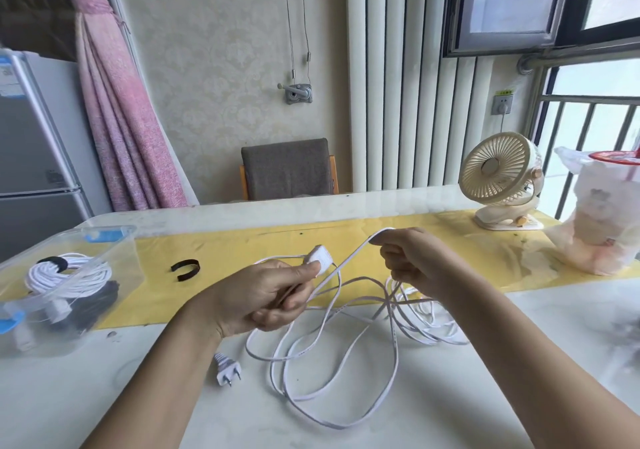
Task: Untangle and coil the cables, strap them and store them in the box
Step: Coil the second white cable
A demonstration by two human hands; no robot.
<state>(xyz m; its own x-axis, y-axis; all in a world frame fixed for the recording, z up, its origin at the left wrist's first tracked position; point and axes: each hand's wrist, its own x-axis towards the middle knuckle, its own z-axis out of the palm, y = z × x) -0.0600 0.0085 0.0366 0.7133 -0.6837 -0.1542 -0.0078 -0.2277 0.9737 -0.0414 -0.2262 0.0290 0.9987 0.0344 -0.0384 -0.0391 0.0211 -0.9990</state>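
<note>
A long flat white cable (pixel 346 362) lies in loose tangled loops on the table in front of me. Its two-pin plug (pixel 227 369) rests on the table below my left wrist. My left hand (pixel 263 296) grips the cable with the white inline switch (pixel 320 257) under its thumb. My right hand (pixel 415 258) pinches a raised loop of the same cable just to the right. A clear plastic box (pixel 100 237) at the left holds a coiled white cable (pixel 65 272) with a black strap, and a dark cable beneath. A loose black strap (pixel 187 269) lies on the yellow mat.
A cream desk fan (pixel 502 185) stands at the back right of the table. A white plastic bag (pixel 602 220) with a red-lidded container sits at the far right edge. A grey chair (pixel 287 168) stands behind the table. A fridge (pixel 31 157) is at the left.
</note>
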